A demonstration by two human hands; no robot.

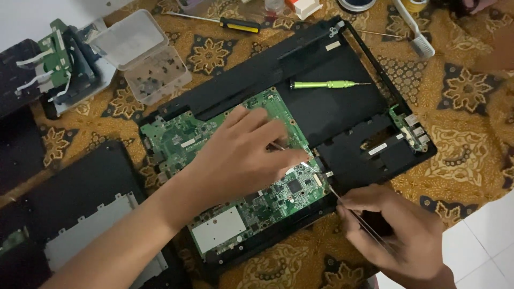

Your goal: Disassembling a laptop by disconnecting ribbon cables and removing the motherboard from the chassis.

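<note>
Left hand (pixel 241 155) lies over the middle of the green circuit board (pixel 214 139) and hides much of it; its fingertips are blurred, pinched around a thin pale strip near the board's right edge, what the strip is cannot be told; right hand (pixel 391 230) sits just right of and below the board, partly cut by the frame's bottom edge, fingers closed in a grip on thin metal tweezers (pixel 353 214) whose tip points at the board's lower right corner; whether the tip touches is unclear. The board is green, densely populated with small chips, a silver shield plate at its lower left; it sits inside the black laptop base (pixel 342 118), filling the base's left half. A green screwdriver (pixel 324 84) lies in the base above and right of the board; a clear plastic box (pixel 144 56) of small screws stands above and left of the board; a yellow-handled screwdriver (pixel 238 24) lies further above it; a black panel (pixel 80 214) rests left of the board, cut by the frame edge. All rests on a brown patterned cloth (pixel 466 134); white floor tiles (pixel 487 235) show right of the board, at the corner.
</note>
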